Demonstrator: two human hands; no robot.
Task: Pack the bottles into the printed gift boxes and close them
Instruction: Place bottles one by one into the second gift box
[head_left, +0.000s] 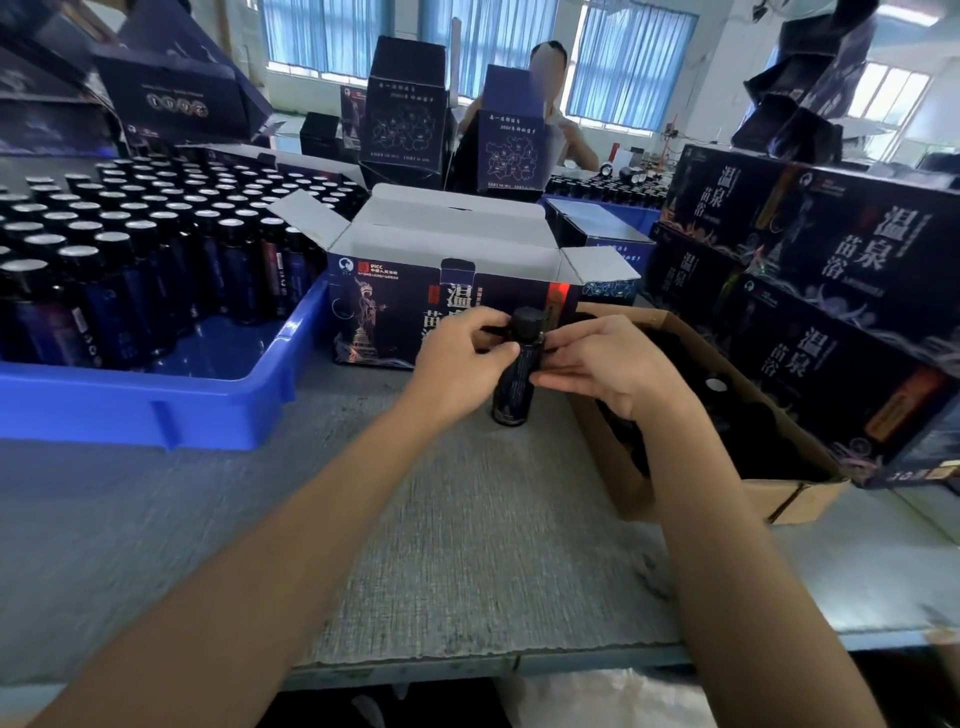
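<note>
While left hand (461, 354) and right hand (609, 364) hold bottle (512, 399) | gift box (382, 312) open behind

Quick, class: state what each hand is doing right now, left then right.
Left hand: gripping the upright dark bottle, fingers curled round it.
Right hand: pinching the same bottle near its neck.

Left hand (460, 356), right hand (610, 366) hold upright bottle (513, 397) before open gift box (374, 312)
</note>
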